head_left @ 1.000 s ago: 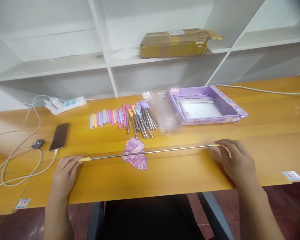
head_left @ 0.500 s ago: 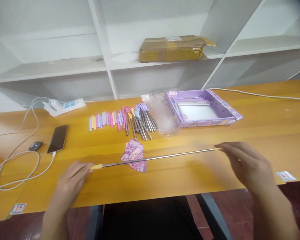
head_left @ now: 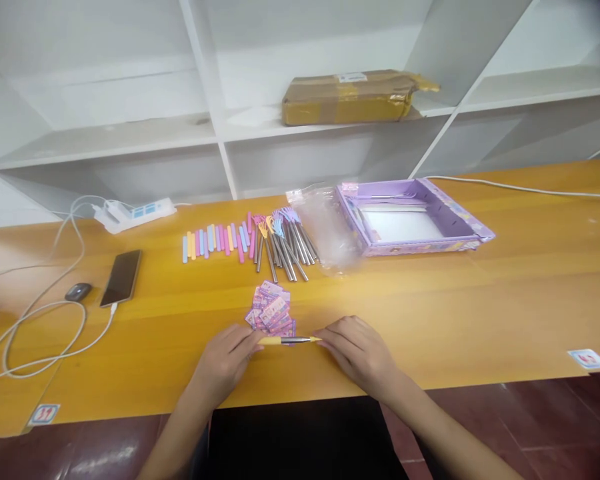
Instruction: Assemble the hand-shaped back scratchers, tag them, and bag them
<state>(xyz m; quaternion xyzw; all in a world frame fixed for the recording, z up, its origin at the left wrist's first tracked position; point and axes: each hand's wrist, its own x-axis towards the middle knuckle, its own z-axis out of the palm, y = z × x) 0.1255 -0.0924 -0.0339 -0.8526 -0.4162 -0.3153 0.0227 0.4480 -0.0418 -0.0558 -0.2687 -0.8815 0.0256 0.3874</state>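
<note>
Between my two hands lies a telescopic back scratcher (head_left: 295, 340), collapsed short, with a yellow grip and a yellow tip on its metal rod. My left hand (head_left: 230, 360) pinches the yellow grip. The fingers of my right hand (head_left: 357, 350) close on the yellow tip at the other end and hide most of it. Just behind the rod is a pile of pink and purple printed cards (head_left: 273, 309). Further back lie several back scratchers (head_left: 285, 243) with metal rods and coloured claw heads. Left of them, several coloured grip sleeves (head_left: 215, 240) stand in a row.
A purple tray box (head_left: 425, 247) and a clear plastic bag (head_left: 325, 230) lie at the back. A phone (head_left: 121, 279), a black mouse-like item (head_left: 78, 291), white cables and a power strip (head_left: 135, 215) are at left. A taped carton (head_left: 350, 100) sits on the shelf.
The back scratcher was stretched out long and is now short. My hands have come together, the right moving far left and the left moving right, each keeping its end.
</note>
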